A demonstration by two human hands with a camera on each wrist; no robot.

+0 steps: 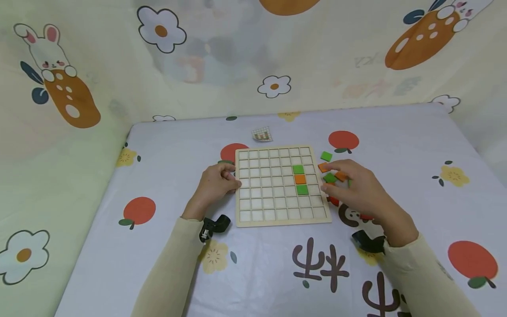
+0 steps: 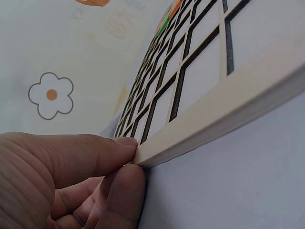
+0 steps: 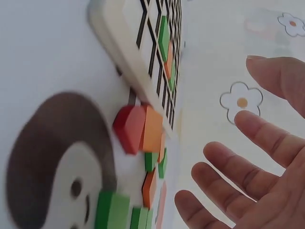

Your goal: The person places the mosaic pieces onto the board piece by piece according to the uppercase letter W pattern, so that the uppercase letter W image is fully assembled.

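A wooden grid board (image 1: 283,223) lies flat on the table. My left hand (image 1: 214,185) pinches its left edge, with the thumb on the rim in the left wrist view. Toward the board's right side, a green tile (image 1: 298,169), an orange tile (image 1: 300,179) and another green tile (image 1: 302,189) sit in one column. Over the loose tiles beside the right edge hovers my right hand (image 1: 358,187), fingers spread and holding nothing in the right wrist view. Among those tiles are a green tile (image 1: 326,156), an orange tile (image 1: 340,176) and a red tile (image 3: 129,129).
Behind the board lies a small paper piece with a printed grid (image 1: 262,134). A white cloth (image 1: 158,255) printed with fruit, flowers and characters covers the table. A patterned curtain (image 1: 222,57) hangs at the back and left.
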